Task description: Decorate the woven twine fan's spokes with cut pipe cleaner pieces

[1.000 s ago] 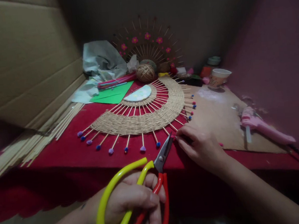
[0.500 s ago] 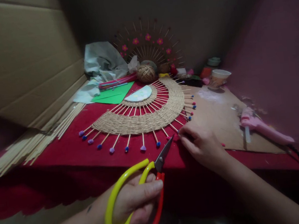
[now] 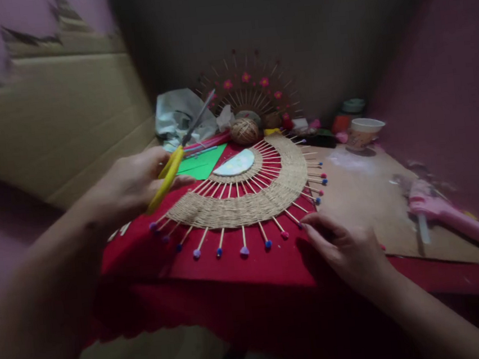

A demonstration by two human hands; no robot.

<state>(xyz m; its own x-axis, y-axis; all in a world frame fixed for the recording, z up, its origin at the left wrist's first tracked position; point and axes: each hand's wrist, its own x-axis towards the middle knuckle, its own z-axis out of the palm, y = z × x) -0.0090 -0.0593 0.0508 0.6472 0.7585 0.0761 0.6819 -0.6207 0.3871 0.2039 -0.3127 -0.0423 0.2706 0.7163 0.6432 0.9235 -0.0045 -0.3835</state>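
Observation:
A woven half-round fan of twine and thin sticks point(image 3: 229, 210) lies on the red cloth, with small purple, blue and pink balls on many stick ends. My left hand point(image 3: 138, 181) is closed around the yellow handle of the scissors point(image 3: 171, 172), raised over the fan's left side with the blades pointing up and away. My right hand point(image 3: 345, 242) pinches the tip of one stick at the fan's front right edge; a small dark ball shows at its fingertips. A pale half-disc point(image 3: 235, 163) sits at the fan's centre.
Behind the fan are a twine ball point(image 3: 244, 131), a green sheet point(image 3: 204, 163), a plastic bag point(image 3: 182, 114) and a flowered fan point(image 3: 247, 83). A paper cup point(image 3: 362, 132) and a pink glue gun point(image 3: 446, 210) stand and lie on the brown board point(image 3: 351, 191). Cardboard point(image 3: 67, 111) rises at left.
My left hand has carried the scissors from the front, near my right hand, up and left to above the fan's left side. My right hand stays at the stick tip. The view has shifted somewhat.

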